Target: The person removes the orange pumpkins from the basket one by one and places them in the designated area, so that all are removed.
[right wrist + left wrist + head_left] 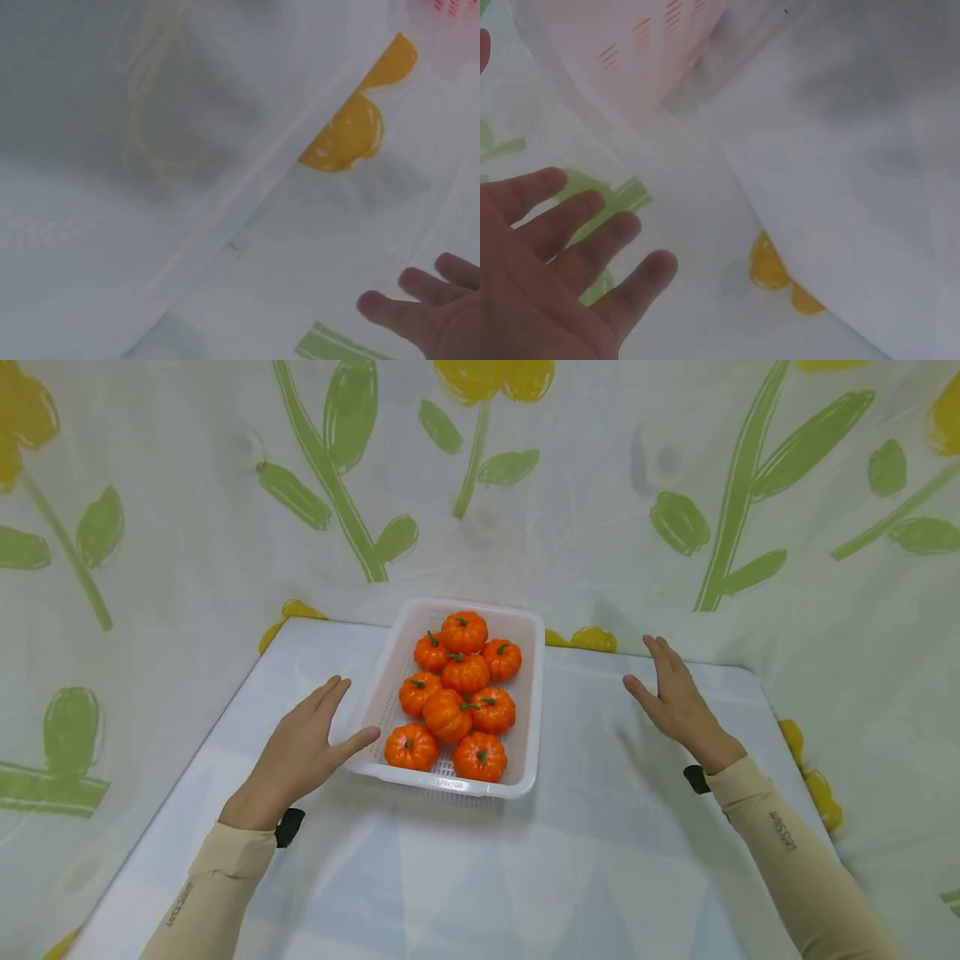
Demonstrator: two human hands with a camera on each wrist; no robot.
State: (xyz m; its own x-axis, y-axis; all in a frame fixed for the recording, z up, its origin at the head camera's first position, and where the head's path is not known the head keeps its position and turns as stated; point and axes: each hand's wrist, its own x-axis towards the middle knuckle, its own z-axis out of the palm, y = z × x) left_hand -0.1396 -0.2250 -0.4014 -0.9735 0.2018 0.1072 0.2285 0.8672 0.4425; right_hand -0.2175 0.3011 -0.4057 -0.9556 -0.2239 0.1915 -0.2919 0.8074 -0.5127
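A white plastic basket [528,727] stands on the table with several small orange pumpkins [466,674] in it, each with a green stem. Just left of the basket, my left hand [300,747] is held with thumb and fingers spread, holding nothing. In the left wrist view the fingers of that left hand [562,255] are extended, and part of the basket wall [615,52] shows above them. My right hand [678,706] is well to the right of the basket, fingers straight and thumb apart. The right wrist view shows only some fingertips of the right hand [435,315].
The pale table [600,827] has its back edge just behind the basket. Around it hangs a light cloth [570,543] printed with yellow flowers and green leaves. Both forearms wear beige sleeves [787,852] and a dark band [289,827] at the wrist.
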